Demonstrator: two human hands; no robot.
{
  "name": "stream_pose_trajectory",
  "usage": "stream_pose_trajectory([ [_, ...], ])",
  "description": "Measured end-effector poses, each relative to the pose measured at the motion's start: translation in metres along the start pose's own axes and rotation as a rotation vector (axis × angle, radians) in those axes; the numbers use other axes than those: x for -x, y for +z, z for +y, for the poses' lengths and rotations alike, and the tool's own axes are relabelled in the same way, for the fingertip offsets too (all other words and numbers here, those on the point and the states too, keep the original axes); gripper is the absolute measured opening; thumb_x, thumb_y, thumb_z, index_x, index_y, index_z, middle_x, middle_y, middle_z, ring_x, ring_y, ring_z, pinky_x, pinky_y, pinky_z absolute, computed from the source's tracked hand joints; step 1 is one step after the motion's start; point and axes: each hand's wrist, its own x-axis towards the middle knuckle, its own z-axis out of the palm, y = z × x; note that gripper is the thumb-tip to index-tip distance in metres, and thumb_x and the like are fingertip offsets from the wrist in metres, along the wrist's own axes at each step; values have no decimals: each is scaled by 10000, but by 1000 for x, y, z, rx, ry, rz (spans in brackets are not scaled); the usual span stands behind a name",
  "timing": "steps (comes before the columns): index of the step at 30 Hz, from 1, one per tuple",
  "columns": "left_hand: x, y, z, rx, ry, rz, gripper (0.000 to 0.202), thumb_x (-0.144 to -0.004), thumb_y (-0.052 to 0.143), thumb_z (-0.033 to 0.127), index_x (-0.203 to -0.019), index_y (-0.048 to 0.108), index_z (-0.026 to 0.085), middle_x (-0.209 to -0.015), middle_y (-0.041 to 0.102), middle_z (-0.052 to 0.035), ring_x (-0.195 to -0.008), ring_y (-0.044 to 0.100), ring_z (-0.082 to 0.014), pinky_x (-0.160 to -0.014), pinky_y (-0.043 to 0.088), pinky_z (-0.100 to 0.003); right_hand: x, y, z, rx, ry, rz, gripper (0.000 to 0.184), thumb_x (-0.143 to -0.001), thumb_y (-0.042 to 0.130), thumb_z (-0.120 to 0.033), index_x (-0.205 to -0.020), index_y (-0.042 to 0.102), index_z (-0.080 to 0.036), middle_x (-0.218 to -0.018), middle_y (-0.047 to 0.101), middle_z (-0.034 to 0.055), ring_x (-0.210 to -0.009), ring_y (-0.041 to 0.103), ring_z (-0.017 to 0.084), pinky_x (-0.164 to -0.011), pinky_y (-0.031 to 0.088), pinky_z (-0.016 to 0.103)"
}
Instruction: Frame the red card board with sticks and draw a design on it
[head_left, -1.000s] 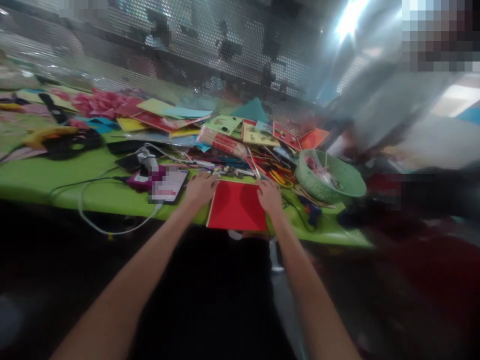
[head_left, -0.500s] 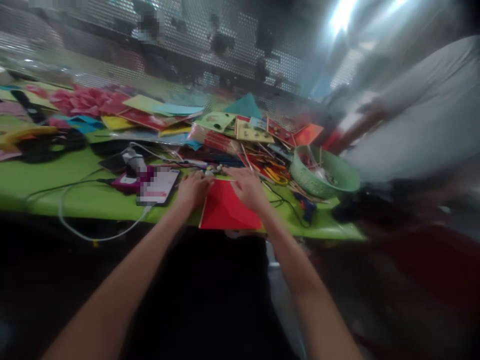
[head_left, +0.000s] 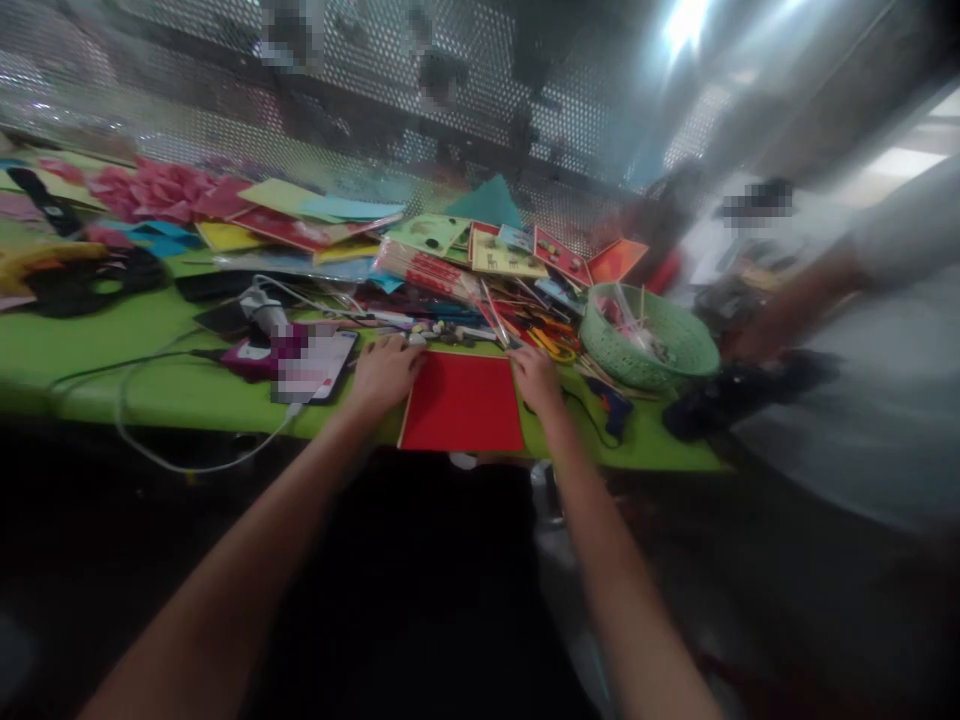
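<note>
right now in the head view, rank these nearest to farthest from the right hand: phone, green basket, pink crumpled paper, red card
1. Red card: immediately left of the right hand
2. Green basket: to the hand's right
3. Phone: across on the left, beyond the left hand
4. Pink crumpled paper: far left, toward the back

Green basket (head_left: 637, 374) right of centre, blue glue gun (head_left: 616, 408) below it. Phone (head_left: 339, 358) left of centre, beside purple power block (head_left: 241, 364). Pink crumpled paper (head_left: 161, 190) upper left. Perforated panel (head_left: 480, 105) across top, blurry. Co-worker's forearm (head_left: 799, 300) at right, blurry.
</note>
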Motion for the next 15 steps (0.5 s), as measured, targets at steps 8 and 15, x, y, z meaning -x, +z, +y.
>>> stream_pose_trajectory([
  [8, 0, -2, 3, -2, -17, -17, 424, -1049, 415, 385, -1344, 706, 293, -1338, 661, -121, -1298, 564, -334, -1088, 419, -493, 1, -2, -19, 82, 21, -62, 386, -992, 520, -147, -1297, 750, -205, -1302, 723, 121, -1263, 570, 306, -1122, 419, 483],
  [15, 2, -6, 5, 7, -15, -10, 436, -1055, 404, 376, -1370, 686, 269, -1327, 663, -138, -1289, 564, -334, -1075, 431, -489, -4, -4, -38, -29, -130, -14, 426, -1013, 477, -153, -1358, 712, -237, -1362, 711, 71, -1310, 560, 280, -1149, 412, 444],
])
